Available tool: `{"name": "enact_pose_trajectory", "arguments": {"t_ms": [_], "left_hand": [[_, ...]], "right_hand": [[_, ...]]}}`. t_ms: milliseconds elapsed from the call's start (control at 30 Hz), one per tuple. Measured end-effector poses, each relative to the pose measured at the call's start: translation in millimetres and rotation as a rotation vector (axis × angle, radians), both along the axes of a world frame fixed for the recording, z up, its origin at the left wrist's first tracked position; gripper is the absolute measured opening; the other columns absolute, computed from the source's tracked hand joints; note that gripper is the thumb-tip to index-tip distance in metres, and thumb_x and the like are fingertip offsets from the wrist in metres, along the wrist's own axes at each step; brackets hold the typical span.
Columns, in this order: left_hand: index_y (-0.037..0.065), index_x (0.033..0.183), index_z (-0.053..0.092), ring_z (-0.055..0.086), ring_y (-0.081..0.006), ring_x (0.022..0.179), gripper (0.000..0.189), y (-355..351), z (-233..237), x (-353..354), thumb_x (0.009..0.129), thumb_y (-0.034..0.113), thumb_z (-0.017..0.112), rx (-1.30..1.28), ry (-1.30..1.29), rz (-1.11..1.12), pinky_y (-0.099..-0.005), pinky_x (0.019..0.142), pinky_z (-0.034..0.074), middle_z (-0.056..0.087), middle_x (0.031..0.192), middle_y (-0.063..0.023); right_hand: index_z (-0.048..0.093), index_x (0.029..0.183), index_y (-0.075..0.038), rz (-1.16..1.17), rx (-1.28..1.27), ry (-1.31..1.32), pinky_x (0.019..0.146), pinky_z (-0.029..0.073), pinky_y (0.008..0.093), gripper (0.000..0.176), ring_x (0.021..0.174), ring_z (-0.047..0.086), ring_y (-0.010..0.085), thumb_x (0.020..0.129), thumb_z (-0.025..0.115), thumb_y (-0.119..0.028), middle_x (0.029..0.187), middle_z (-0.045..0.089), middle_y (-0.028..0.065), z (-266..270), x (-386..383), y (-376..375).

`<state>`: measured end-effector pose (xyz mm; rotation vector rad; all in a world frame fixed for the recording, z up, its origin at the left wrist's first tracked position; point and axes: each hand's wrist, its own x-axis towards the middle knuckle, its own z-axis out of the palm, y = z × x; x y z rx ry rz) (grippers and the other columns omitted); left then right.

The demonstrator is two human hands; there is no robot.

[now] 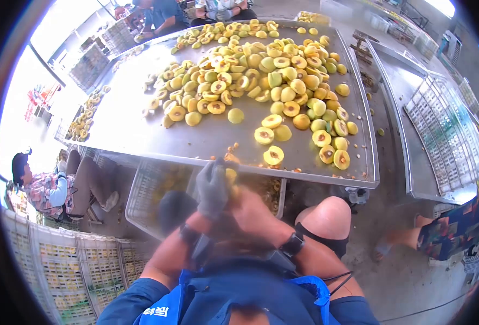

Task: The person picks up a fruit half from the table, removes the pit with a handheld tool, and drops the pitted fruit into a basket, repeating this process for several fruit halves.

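Note:
My left hand [212, 189], in a grey glove, is over the near edge of the metal table [158, 143], its fingers bent and close to my right hand. My bare right hand [247, 208] is beside it, blurred, with a watch on the wrist. A yellow fruit piece [231, 175] shows between the two hands; which hand grips it is unclear. Small brown bits [232, 154] lie on the table just beyond them. Halved yellow fruits [273, 155] with brown centres lie to the right, and a large heap of fruit [250, 65] covers the table's middle.
Under the table edge, a white crate [142, 200] holds fruit. Stacked crates [60, 265] stand at lower left. A seated person [50, 187] is at the left, others sit beyond the table, and a person's leg [407, 238] is at the right near another metal table [396, 108].

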<state>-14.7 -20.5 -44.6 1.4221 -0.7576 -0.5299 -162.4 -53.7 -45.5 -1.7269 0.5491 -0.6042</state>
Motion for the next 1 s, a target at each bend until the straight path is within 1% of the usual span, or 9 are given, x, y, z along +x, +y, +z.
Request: {"name": "enact_pose_trajectory", "arguments": {"t_ms": [167,267,367,433,567,667,767,833,1000], "left_hand": [[-0.003,0.099,0.071,0.068,-0.0182,0.067,0.045,-1,-17,9,0.108,0.038,0.054,-0.026,0.350,-0.007,-0.0300,0.063,0.057,0.073,0.084,-0.0113],[-0.003,0.099,0.071,0.068,-0.0183,0.067,0.045,5,-1,8,0.108,0.038,0.054,-0.040,0.314,-0.106,-0.0296,0.064,0.058,0.073,0.085,-0.0111],[-0.002,0.099,0.071,0.068,-0.0181,0.067,0.045,6,-7,3,0.108,0.038,0.054,0.053,-0.098,-0.005,-0.0293,0.063,0.057,0.073,0.085,-0.0107],[0.000,0.102,0.073,0.062,-0.0115,0.068,0.030,8,-3,2,0.105,0.024,0.055,0.025,0.084,-0.031,-0.0257,0.062,0.050,0.067,0.082,-0.0034],[0.001,0.106,0.073,0.060,-0.0081,0.073,0.029,12,12,1,0.107,0.024,0.054,-0.021,0.457,-0.092,-0.0238,0.063,0.048,0.067,0.084,-0.0010],[0.002,0.108,0.072,0.063,-0.0088,0.078,0.033,15,-3,10,0.109,0.027,0.051,-0.055,0.462,-0.211,-0.0246,0.066,0.051,0.069,0.095,-0.0031],[0.001,0.109,0.071,0.064,-0.0099,0.080,0.031,19,-6,20,0.109,0.022,0.047,-0.040,0.367,-0.309,-0.0275,0.067,0.053,0.068,0.103,-0.0046],[-0.003,0.106,0.070,0.066,-0.0112,0.081,0.029,17,18,16,0.108,0.018,0.050,-0.051,-0.111,-0.377,-0.0266,0.067,0.054,0.070,0.098,-0.0066],[-0.003,0.110,0.070,0.064,-0.0105,0.089,0.028,14,32,13,0.105,0.022,0.059,-0.060,0.265,-0.234,-0.0268,0.080,0.053,0.070,0.098,-0.0025]], "right_hand": [[0.056,0.110,0.004,0.194,0.446,-0.071,0.075,0.053,0.0535,0.023,0.086,0.069,0.0483,0.101,0.061,-0.017,0.092,0.071,0.0264,14,-1,-4],[0.058,0.114,0.002,0.329,0.752,0.090,0.069,0.053,0.0444,0.021,0.075,0.069,0.0323,0.102,0.061,-0.014,0.088,0.071,0.0155,44,-13,-12],[0.059,0.108,-0.002,-0.032,-0.194,-0.143,0.054,0.048,0.0334,0.013,0.060,0.059,0.0150,0.102,0.061,-0.013,0.077,0.063,0.0044,-6,3,9],[0.057,0.102,-0.005,0.007,-0.061,-0.261,0.046,0.041,0.0298,0.010,0.051,0.052,0.0106,0.103,0.060,-0.014,0.070,0.057,0.0012,-15,15,12],[0.063,0.114,-0.003,0.322,0.798,-0.020,0.057,0.049,0.0264,0.017,0.066,0.060,0.0071,0.102,0.061,-0.016,0.087,0.066,-0.0005,28,-9,1],[0.063,0.114,-0.002,0.475,0.959,-0.037,0.058,0.049,0.0261,0.018,0.068,0.061,0.0078,0.102,0.059,-0.014,0.089,0.066,0.0002,29,-14,-8],[0.055,0.094,-0.008,0.427,0.993,-0.145,0.041,0.037,0.0275,0.012,0.048,0.048,0.0072,0.106,0.055,-0.010,0.066,0.051,-0.0017,9,-2,4],[0.058,0.105,-0.007,0.366,0.495,-0.165,0.048,0.043,0.0257,0.006,0.057,0.055,0.0075,0.103,0.059,-0.013,0.075,0.056,-0.0021,18,-1,10],[0.056,0.110,-0.006,0.376,0.860,0.017,0.045,0.042,0.0273,0.015,0.051,0.052,0.0103,0.100,0.062,-0.016,0.075,0.056,-0.0001,26,-3,-1]]}}
